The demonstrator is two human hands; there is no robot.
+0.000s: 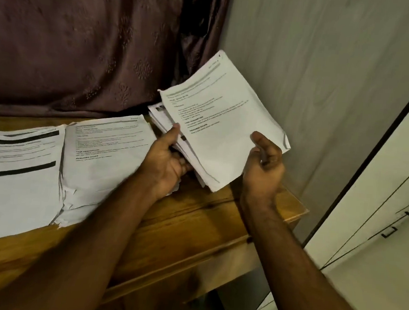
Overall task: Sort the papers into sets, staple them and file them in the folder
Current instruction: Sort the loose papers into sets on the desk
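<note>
A wooden table lies under the grip; a dark maroon curtain hangs behind it — and off to its right, a white cabinet with dark handles.

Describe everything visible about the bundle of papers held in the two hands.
The bundle of papers is a thick stack of white printed sheets, its top page carrying lines of black text and a few bold headings. It is held tilted above the right end of the wooden table. The left hand grips its lower left edge, thumb on top, where the lower sheets fan out slightly. The right hand holds the lower right edge, thumb on the page. The corners look slightly curled and worn.
</note>
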